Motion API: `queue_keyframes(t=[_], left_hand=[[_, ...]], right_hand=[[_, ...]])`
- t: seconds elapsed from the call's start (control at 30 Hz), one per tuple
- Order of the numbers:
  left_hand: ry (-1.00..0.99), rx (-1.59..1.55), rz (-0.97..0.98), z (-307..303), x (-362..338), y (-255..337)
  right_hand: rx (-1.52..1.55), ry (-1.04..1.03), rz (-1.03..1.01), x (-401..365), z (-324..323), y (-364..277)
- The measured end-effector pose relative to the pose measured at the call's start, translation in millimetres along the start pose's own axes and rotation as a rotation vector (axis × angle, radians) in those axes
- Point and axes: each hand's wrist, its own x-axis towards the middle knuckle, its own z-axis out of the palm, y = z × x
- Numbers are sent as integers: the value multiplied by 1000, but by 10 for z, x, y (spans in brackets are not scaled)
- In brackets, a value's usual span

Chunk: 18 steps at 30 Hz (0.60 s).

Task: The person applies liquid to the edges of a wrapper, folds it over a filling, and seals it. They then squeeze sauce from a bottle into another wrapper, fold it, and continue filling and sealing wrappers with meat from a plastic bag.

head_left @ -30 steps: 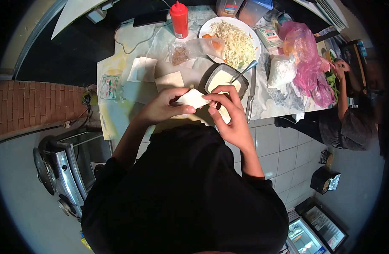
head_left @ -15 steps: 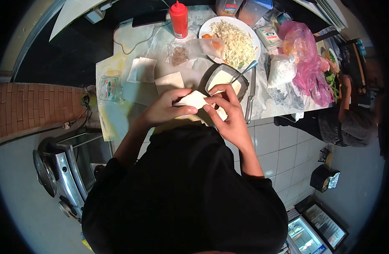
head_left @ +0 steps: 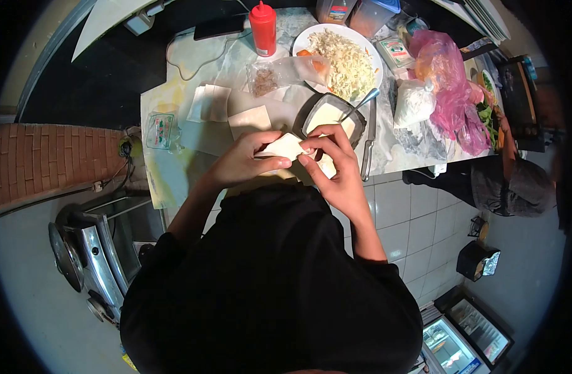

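A folded pale pastry wrapper [head_left: 282, 148] is held up between both hands above the near edge of the table. My left hand [head_left: 245, 159] grips its left side between thumb and fingers. With thumb and fingertips, my right hand [head_left: 337, 161] pinches its right corner; what is inside the wrapper is hidden. Just beyond, a flat square wrapper [head_left: 251, 119] lies on the table, with a stack of wrappers [head_left: 209, 103] to its left. Behind my right hand stands a dark-rimmed dish [head_left: 359, 133] of creamy pale batter, a spoon [head_left: 362, 102] resting in it.
A white plate [head_left: 377, 70] holds shredded vegetables. Around it are a red squeeze bottle [head_left: 263, 30], a clear bag of brownish filling [head_left: 265, 81], a knife [head_left: 368, 144], a bag of white powder [head_left: 414, 104] and a pink plastic bag [head_left: 440, 68]. Another person [head_left: 523, 184] is at the right.
My right fingertips have shifted slightly at the wrapper's right corner. The other person's arm at the right has moved a little.
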Motion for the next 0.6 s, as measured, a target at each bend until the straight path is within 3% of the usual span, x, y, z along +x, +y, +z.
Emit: queue_keyframes(t=[0.27,0.37,0.6], left_hand=[[26,107,12,48,-6,56],[24,75,-4,58,-13,70],[-7,21,-36,55,-20,60]], right_hand=[[13,-2,15,-15,41,68],[165,55,31,-40,106,170],[208,77,31,-29,115,171]])
